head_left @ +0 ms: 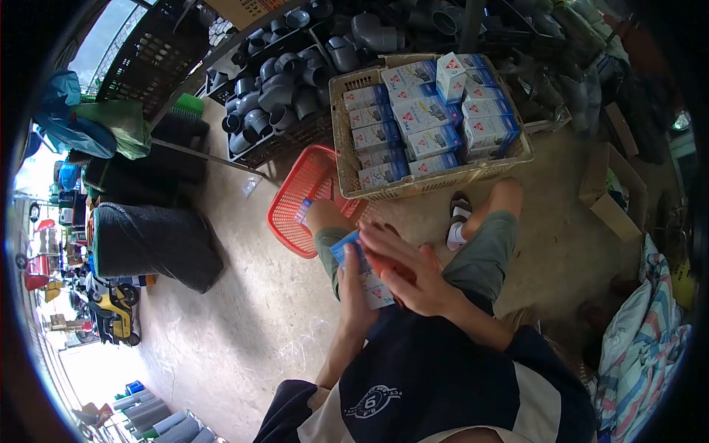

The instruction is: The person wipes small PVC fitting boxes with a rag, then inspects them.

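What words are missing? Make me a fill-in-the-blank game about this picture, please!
1. The left hand holds a blue-and-white ____.
2. The basket by the left knee is coloured ____.
3. The pipe fittings are coloured ____.
4. The striped cloth lies on the ____ side of the picture.

Missing words: box; red; grey; right.

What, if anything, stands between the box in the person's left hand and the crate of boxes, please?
The right hand covers part of the box in this view; beyond it stands the crate's near rim. The red basket lies mostly left; nothing else visible blocks the way.
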Available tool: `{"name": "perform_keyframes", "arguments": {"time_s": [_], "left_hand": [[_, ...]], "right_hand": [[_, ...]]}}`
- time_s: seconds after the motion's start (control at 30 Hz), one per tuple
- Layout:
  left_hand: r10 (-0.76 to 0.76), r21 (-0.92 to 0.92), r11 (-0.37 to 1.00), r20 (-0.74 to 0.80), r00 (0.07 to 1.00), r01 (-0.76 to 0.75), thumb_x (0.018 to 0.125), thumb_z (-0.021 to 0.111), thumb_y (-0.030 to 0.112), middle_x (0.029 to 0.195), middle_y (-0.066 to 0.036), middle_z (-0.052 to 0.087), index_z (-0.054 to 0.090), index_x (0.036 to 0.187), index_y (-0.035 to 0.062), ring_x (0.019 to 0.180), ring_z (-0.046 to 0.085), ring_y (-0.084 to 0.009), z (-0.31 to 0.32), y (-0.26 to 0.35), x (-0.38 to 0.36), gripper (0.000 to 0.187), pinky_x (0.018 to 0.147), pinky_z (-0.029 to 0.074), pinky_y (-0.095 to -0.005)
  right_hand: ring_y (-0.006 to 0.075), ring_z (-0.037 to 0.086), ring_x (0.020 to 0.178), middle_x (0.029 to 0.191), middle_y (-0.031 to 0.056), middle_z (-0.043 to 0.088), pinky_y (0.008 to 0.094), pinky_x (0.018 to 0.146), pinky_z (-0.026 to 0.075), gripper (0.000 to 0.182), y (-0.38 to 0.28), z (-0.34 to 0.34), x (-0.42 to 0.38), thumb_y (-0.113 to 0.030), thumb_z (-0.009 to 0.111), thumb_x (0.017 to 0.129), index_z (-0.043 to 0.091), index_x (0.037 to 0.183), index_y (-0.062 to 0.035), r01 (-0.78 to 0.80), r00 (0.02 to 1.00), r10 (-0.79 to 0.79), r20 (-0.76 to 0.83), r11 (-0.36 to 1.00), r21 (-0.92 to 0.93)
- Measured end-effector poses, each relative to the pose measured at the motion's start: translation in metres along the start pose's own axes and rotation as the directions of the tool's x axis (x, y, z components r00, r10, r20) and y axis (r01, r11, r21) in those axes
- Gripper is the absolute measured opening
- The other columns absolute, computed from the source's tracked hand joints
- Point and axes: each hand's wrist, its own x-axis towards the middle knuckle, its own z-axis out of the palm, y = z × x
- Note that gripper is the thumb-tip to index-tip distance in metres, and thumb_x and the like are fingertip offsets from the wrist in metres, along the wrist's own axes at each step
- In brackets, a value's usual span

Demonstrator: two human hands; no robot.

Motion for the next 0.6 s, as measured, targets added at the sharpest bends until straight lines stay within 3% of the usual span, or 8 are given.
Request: {"name": "perform_keyframes", "arguments": {"time_s": [0.1, 0.13, 0.27, 0.37, 0.4, 0.5, 0.53, 0.6], "left_hand": [[-0.111, -0.352, 0.921, 0.173, 0.979, 0.167, 0.102, 0.043, 0.061, 0.105, -0.012, 0.069, 0.058, 0.121, 0.0091, 0.094, 0.069, -0.0232, 0.007, 0.02, 0.008, 0.057, 0.084, 0.058, -0.0361], [-0.026, -0.395, 0.912, 0.211, 0.977, 0.109, 0.101, 0.046, 0.06, 0.107, -0.012, 0.07, 0.06, 0.119, 0.0086, 0.095, 0.069, -0.0242, 0.002, 0.016, 0.014, 0.056, 0.086, 0.058, -0.0388], [-0.038, -0.315, 0.947, 0.075, 0.996, 0.06, 0.101, 0.049, 0.058, 0.124, -0.01, 0.066, 0.056, 0.131, 0.0094, 0.115, 0.064, -0.025, 0.009, 0.0, 0.014, 0.058, 0.103, 0.05, -0.0435], [0.004, -0.292, 0.956, 0.114, 0.994, 0.029, 0.103, 0.049, 0.056, 0.135, -0.01, 0.06, 0.05, 0.139, 0.01, 0.124, 0.058, -0.0263, 0.051, 0.005, -0.008, 0.058, 0.109, 0.045, -0.0436], [-0.018, -0.297, 0.953, 0.117, 0.993, 0.052, 0.103, 0.047, 0.056, 0.136, -0.011, 0.059, 0.05, 0.14, 0.0097, 0.124, 0.058, -0.0277, 0.057, 0.01, -0.009, 0.059, 0.11, 0.045, -0.0435], [-0.034, -0.386, 0.897, 0.427, 0.904, 0.216, 0.102, 0.038, 0.064, 0.142, -0.013, 0.055, 0.049, 0.142, 0.0075, 0.132, 0.052, -0.0282, 0.034, 0.018, 0.013, 0.069, 0.115, 0.039, -0.0451], [0.036, -0.568, 0.705, 0.627, 0.779, 0.425, 0.1, 0.038, 0.068, 0.143, -0.014, 0.053, 0.049, 0.141, 0.0067, 0.132, 0.051, -0.0298, 0.031, 0.017, 0.02, 0.074, 0.115, 0.04, -0.0451], [-0.038, -0.386, 0.906, 0.331, 0.943, 0.171, 0.1, 0.039, 0.067, 0.14, -0.015, 0.056, 0.05, 0.14, 0.0065, 0.129, 0.054, -0.0301, 0.042, 0.016, 0.01, 0.074, 0.113, 0.042, -0.0443]], "right_hand": [[0.0288, 0.04, 0.146, 0.153, 0.0113, 0.048, 0.0435, 0.121, 0.028, 0.047, -0.009, -0.004, -0.006, -0.013, 0.055, 0.099, 0.053, 0.145, -0.0054, 0.005, 0.996, 0.003, 0.094, 0.997, -0.076], [0.0285, 0.041, 0.145, 0.153, 0.0115, 0.048, 0.0437, 0.121, 0.028, 0.046, -0.008, -0.009, -0.008, -0.013, 0.054, 0.099, 0.053, 0.145, -0.0048, -0.006, 0.994, 0.013, 0.112, 0.998, -0.061], [0.0336, 0.041, 0.145, 0.154, 0.0161, 0.046, 0.0474, 0.12, 0.028, 0.05, 0.002, -0.011, -0.007, -0.013, 0.054, 0.098, 0.049, 0.146, -0.0002, 0.024, 0.999, -0.026, -0.034, 0.998, -0.063], [0.0413, 0.036, 0.146, 0.157, 0.0204, 0.039, 0.0512, 0.118, 0.029, 0.057, 0.004, -0.004, 0.008, -0.016, 0.057, 0.096, 0.044, 0.148, 0.0037, 0.126, 0.917, -0.276, -0.289, 0.886, -0.446], [0.0477, 0.031, 0.146, 0.159, 0.0224, 0.033, 0.0538, 0.118, 0.028, 0.064, 0.004, -0.003, 0.005, -0.02, 0.059, 0.094, 0.04, 0.15, 0.0047, 0.119, 0.926, -0.26, -0.273, 0.889, -0.443], [0.0482, 0.03, 0.147, 0.16, 0.0216, 0.033, 0.0539, 0.118, 0.028, 0.066, -0.004, 0.005, -0.005, -0.024, 0.059, 0.093, 0.041, 0.15, 0.0033, 0.214, 0.943, -0.315, -0.104, 0.818, -0.534], [0.0483, 0.03, 0.147, 0.159, 0.0209, 0.034, 0.0538, 0.118, 0.029, 0.066, -0.002, 0.009, -0.012, -0.025, 0.058, 0.092, 0.041, 0.15, 0.0015, 0.186, 0.962, -0.263, -0.07, 0.823, -0.537], [0.0442, 0.03, 0.148, 0.159, 0.02, 0.035, 0.0537, 0.117, 0.029, 0.065, -0.004, -0.001, -0.009, -0.024, 0.058, 0.092, 0.043, 0.15, -0.0004, 0.183, 0.972, -0.233, -0.036, 0.842, -0.507]]}}
